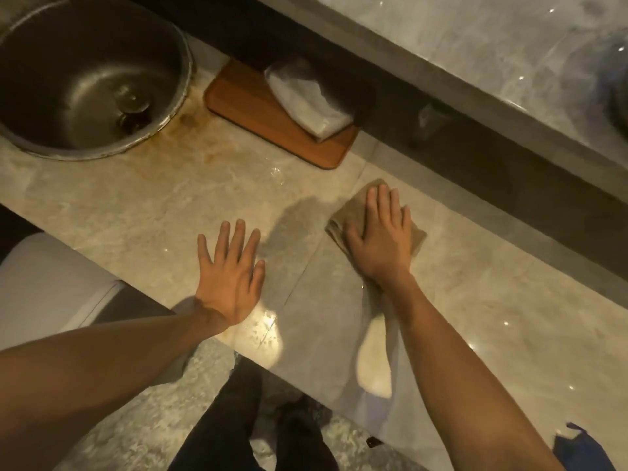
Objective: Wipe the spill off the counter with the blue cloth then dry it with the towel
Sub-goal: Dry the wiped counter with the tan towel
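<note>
Beige towel (413, 237) is under the right hand (380, 239) now, flat on the marble bench (136, 212), so by my read we're in the 2nd half: drying. Blue cloth (581, 450) sits off at the near right corner of the bench, apart from both hands, which suggests the wipe part is done w/ it. No obvious puddle left that I can see, tho the glossy stone throws bright glare patches near the front edge, so can't rule out a wet film. Prob a few more passes needed.

Right fingers (384, 205) are stretched out nearly straight, close together, pressing down on the folded towel rather than pinching it; palm on top, towel edges poking out on both sides. Left hand (229, 270) is spread wide, fingers (238, 236) splayed, flat on the bare bench just left of the towel, holding nothing — looks like bracing.
</note>
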